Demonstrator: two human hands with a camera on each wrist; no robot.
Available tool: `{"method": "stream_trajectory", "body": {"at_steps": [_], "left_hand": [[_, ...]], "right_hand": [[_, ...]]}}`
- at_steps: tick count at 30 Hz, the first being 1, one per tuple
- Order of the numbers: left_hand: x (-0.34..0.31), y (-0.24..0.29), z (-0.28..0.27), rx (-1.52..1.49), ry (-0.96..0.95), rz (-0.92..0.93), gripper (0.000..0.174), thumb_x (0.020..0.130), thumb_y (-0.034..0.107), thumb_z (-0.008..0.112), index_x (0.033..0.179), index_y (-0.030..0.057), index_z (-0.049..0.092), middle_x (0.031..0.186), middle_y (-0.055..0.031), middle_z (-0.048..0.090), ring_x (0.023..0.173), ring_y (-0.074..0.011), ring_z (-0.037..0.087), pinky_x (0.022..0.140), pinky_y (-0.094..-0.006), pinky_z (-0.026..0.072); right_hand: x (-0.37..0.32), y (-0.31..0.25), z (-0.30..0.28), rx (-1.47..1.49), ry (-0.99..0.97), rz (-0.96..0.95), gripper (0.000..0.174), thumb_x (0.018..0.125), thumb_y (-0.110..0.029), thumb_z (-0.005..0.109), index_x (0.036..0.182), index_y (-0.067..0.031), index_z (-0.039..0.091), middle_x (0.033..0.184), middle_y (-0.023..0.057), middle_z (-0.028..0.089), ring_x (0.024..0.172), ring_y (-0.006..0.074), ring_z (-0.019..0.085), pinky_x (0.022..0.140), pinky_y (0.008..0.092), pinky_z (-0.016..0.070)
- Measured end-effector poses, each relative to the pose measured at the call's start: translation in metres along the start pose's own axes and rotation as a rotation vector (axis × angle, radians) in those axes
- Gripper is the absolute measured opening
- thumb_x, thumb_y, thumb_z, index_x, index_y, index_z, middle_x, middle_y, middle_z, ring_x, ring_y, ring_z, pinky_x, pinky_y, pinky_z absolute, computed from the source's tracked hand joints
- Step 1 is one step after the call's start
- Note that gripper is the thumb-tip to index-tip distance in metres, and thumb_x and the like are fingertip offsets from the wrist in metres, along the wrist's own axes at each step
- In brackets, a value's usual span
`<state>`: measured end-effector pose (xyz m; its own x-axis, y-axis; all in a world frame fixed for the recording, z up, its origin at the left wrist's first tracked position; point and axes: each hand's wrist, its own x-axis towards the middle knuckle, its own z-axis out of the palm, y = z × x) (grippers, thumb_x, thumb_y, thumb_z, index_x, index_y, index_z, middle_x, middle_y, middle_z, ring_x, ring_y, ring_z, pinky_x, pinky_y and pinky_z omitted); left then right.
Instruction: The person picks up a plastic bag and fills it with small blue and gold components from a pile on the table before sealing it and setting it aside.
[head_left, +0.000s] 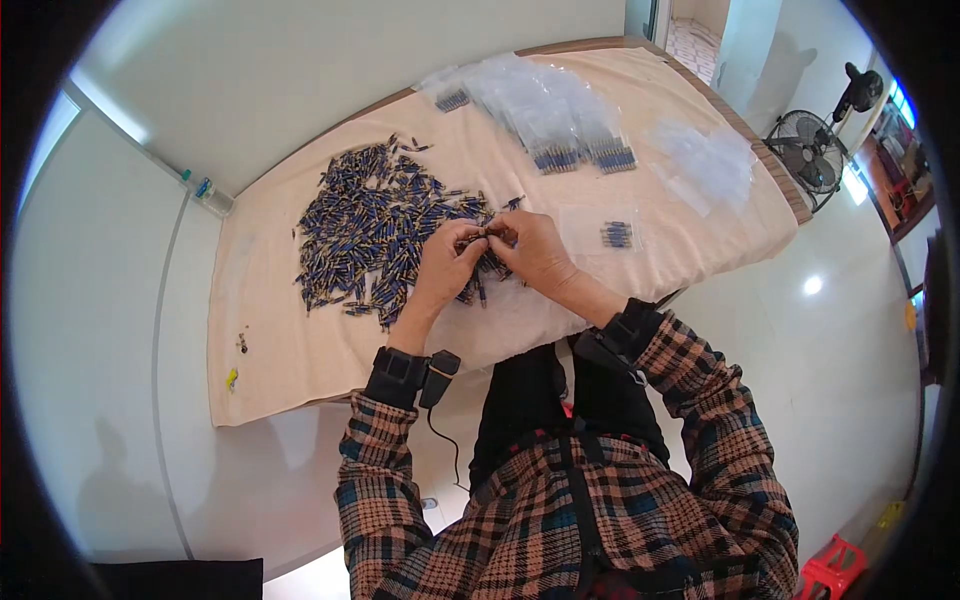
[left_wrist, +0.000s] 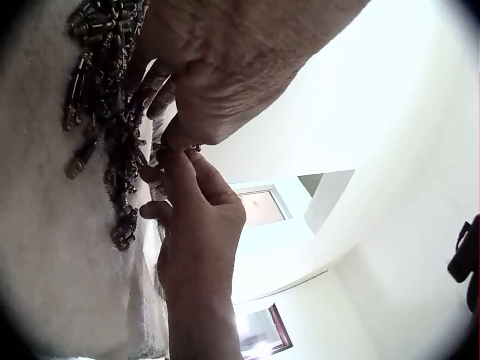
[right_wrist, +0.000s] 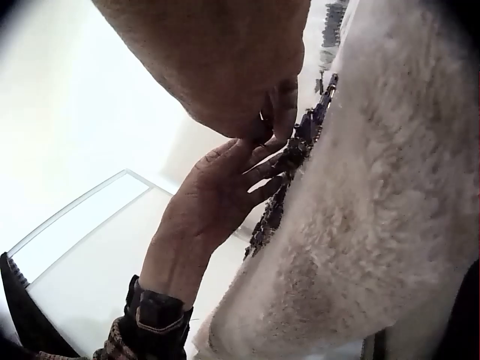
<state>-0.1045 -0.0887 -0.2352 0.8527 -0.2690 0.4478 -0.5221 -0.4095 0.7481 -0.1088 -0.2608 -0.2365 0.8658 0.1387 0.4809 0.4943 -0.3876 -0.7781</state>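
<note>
A big heap of small blue-and-gold plugs (head_left: pixel 370 225) lies on the left half of the cloth-covered table (head_left: pixel 270 350). Over the heap's right edge, my left hand (head_left: pixel 440 265) and right hand (head_left: pixel 545 258) meet fingertip to fingertip. Between them they pinch one small dark plug, mostly covered by the fingers. Thumb and forefinger of the right hand (left_wrist: pixel 201 240) come together in the left wrist view. From the right wrist, the left hand (right_wrist: pixel 199 199) shows its other fingers spread beside the heap.
A clear bag (head_left: pixel 617 235) with a short row of plugs lies right of the hands. Filled bags (head_left: pixel 545 105) overlap at the back; flat clear bags (head_left: pixel 705 165) pile at the right. A yellow item (head_left: pixel 232 379) lies front left. A black fan (head_left: pixel 805 150) stands beyond the table.
</note>
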Motion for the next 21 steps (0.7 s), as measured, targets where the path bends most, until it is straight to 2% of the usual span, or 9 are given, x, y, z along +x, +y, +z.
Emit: {"method": "stream_trajectory", "body": {"at_steps": [2, 5, 9, 14, 18, 21], "left_hand": [[0.001, 0.008, -0.001, 0.003, 0.011, -0.01, 0.014, 0.086, 0.007, 0.063, 0.097, -0.0019, 0.067, 0.086, -0.0019, 0.064, 0.071, -0.0085, 0.057, 0.066, -0.0219, 0.0458], [0.002, 0.02, -0.005, -0.084, -0.052, -0.261, 0.014, 0.085, 0.005, 0.064, 0.097, -0.0015, 0.067, 0.086, -0.0029, 0.067, 0.073, -0.0085, 0.059, 0.068, -0.0221, 0.0471], [0.003, 0.021, -0.003, -0.216, -0.03, -0.274, 0.014, 0.084, 0.003, 0.063, 0.097, -0.0019, 0.068, 0.083, -0.0031, 0.068, 0.071, -0.0079, 0.059, 0.067, -0.0213, 0.047], [0.004, 0.019, -0.005, -0.221, -0.011, -0.257, 0.011, 0.085, 0.001, 0.062, 0.094, -0.0023, 0.067, 0.081, -0.0026, 0.067, 0.07, -0.0071, 0.059, 0.066, -0.0204, 0.0475], [0.005, 0.023, -0.008, -0.105, 0.015, -0.247, 0.01, 0.086, 0.001, 0.061, 0.093, -0.0022, 0.067, 0.08, -0.0029, 0.067, 0.07, -0.0065, 0.059, 0.066, -0.0203, 0.0483], [0.005, 0.026, -0.008, -0.102, -0.027, -0.292, 0.01, 0.087, 0.001, 0.059, 0.093, -0.0025, 0.067, 0.079, -0.0038, 0.067, 0.069, -0.0068, 0.06, 0.065, -0.0203, 0.0494]], "right_hand": [[0.0, -0.003, -0.003, -0.053, 0.006, -0.037, 0.016, 0.077, -0.007, 0.069, 0.092, 0.0009, 0.067, 0.079, 0.0126, 0.068, 0.069, 0.0173, 0.066, 0.065, 0.0278, 0.0515], [-0.002, 0.0, -0.006, 0.06, -0.032, 0.055, 0.016, 0.078, -0.008, 0.068, 0.091, 0.0013, 0.067, 0.079, 0.0148, 0.068, 0.067, 0.0205, 0.066, 0.063, 0.0288, 0.0514], [-0.003, 0.004, -0.008, 0.049, -0.036, -0.006, 0.016, 0.079, -0.008, 0.067, 0.092, 0.0018, 0.067, 0.077, 0.0158, 0.067, 0.065, 0.0213, 0.066, 0.061, 0.0296, 0.0511], [-0.002, 0.01, -0.006, 0.064, 0.021, -0.062, 0.016, 0.081, -0.007, 0.066, 0.094, 0.0022, 0.068, 0.075, 0.0158, 0.067, 0.063, 0.02, 0.065, 0.06, 0.03, 0.0507], [0.0, 0.004, -0.011, 0.069, 0.006, -0.036, 0.016, 0.084, -0.006, 0.064, 0.097, 0.003, 0.067, 0.075, 0.0136, 0.067, 0.061, 0.0163, 0.063, 0.058, 0.0285, 0.05], [-0.001, -0.005, -0.016, 0.213, -0.171, 0.12, 0.015, 0.085, -0.006, 0.064, 0.096, 0.0038, 0.068, 0.072, 0.0095, 0.067, 0.059, 0.0121, 0.061, 0.055, 0.0265, 0.0487]]}}
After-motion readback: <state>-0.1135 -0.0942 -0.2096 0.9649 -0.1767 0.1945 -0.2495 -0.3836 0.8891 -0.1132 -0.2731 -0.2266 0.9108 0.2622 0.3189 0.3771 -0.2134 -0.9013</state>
